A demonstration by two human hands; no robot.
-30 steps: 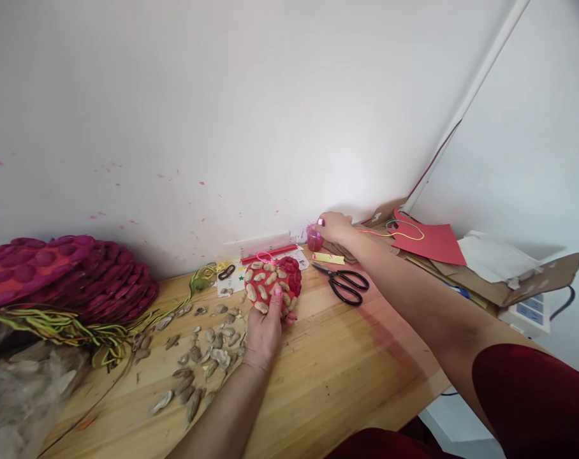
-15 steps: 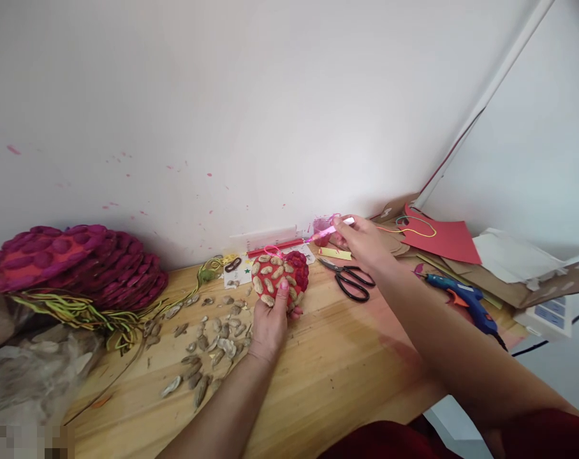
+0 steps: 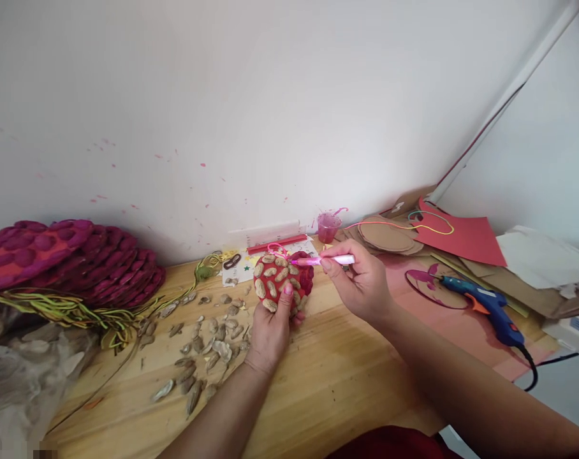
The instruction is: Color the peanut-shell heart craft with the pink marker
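My left hand (image 3: 271, 325) is wrapped round the lower edge of a red disc studded with peanut shells (image 3: 273, 284), its thumb on the front. The disc's right part carries dark magenta, painted shells (image 3: 306, 271), and a pink string loop (image 3: 277, 250) shows at its top. Between thumb and fingers my right hand (image 3: 359, 280) grips a paintbrush (image 3: 340, 259) with a white and pink handle. Its pink tip is at the upper right of the disc, by the unpainted shells. A clear cup of pink paint (image 3: 328, 226) stands behind, against the wall.
Loose peanut shells (image 3: 215, 344) lie left of my hands. A stack of magenta shell discs (image 3: 79, 261) with yellow-green strings (image 3: 112, 315) is at far left, above a plastic bag (image 3: 26, 376). At right are a blue glue gun (image 3: 493, 306), red paper (image 3: 471, 236) and cardboard discs (image 3: 389, 234).
My right hand has brought the paintbrush from beside the paint cup down and toward me, to the disc. My left hand still holds the disc in nearly the same place.
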